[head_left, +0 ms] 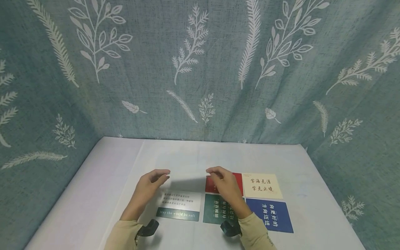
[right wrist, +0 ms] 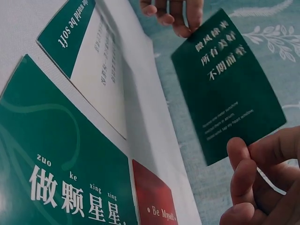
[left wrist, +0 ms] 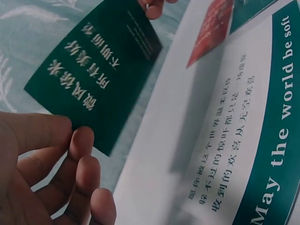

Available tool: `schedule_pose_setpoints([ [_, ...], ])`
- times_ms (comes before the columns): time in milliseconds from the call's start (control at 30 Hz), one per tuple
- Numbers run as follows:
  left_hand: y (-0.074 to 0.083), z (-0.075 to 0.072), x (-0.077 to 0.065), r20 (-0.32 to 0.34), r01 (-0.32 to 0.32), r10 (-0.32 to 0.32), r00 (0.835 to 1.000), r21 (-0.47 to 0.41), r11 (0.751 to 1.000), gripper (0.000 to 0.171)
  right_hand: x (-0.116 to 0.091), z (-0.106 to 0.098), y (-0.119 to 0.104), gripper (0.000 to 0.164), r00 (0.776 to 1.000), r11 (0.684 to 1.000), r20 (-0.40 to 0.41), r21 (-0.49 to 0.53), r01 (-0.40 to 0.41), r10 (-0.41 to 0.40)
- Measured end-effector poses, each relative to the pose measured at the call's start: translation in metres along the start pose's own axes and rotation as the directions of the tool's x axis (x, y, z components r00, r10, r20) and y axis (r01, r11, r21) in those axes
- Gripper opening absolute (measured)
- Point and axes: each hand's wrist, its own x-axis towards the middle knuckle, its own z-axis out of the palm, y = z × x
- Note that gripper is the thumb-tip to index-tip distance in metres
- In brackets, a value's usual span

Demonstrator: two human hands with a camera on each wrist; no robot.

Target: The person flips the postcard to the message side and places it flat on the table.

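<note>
Between my two hands a dark green card with white lettering (left wrist: 93,70) is held up above the table, slightly bent. My left hand (head_left: 147,185) pinches one short end between thumb and finger. The opposite end is pinched by my right hand (head_left: 226,185), as the right wrist view shows. In the head view the held card is hard to make out; its shadow falls on the white surface. Below the hands lie a white-and-green card (head_left: 178,205), another green card (head_left: 215,210) and a red card (head_left: 236,180), the last partly hidden by the right hand.
A cream card (head_left: 262,186) and a blue card (head_left: 275,217) lie at the right of the group on the white table (head_left: 93,194). A leaf-patterned blue-green curtain (head_left: 150,76) rises behind the table and along both sides. Dark wrist cameras sit at both cuffs.
</note>
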Motion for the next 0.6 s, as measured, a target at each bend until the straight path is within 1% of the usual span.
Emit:
schedule_pose_setpoints([
  [233, 0.0006, -0.0016, -0.0028, -0.006, -0.011, 0.012, 1.000, 0.035, 0.999, 0.030, -0.0012, 0.0004, 0.0010, 0.020, 1.000, 1.000, 0.015, -0.004, -0.021, 0.021],
  [367, 0.0023, -0.0005, -0.0029, -0.015, -0.001, 0.002, 1.000, 0.044, 0.999, 0.030, -0.0016, 0.0014, 0.0043, 0.020, 1.000, 0.999, 0.027, -0.037, -0.001, 0.002],
  [467, 0.0025, -0.0001, -0.0029, -0.032, 0.006, -0.004, 0.999, 0.061, 0.998, 0.030, -0.0021, 0.0023, 0.0058, 0.020, 0.999, 0.999, 0.039, -0.040, 0.024, -0.023],
  [600, 0.0006, 0.0005, -0.0027, -0.055, -0.004, 0.008, 0.998, 0.074, 0.997, 0.030, -0.0030, 0.0034, 0.0050, 0.019, 0.998, 0.998, 0.046, -0.037, 0.042, -0.040],
])
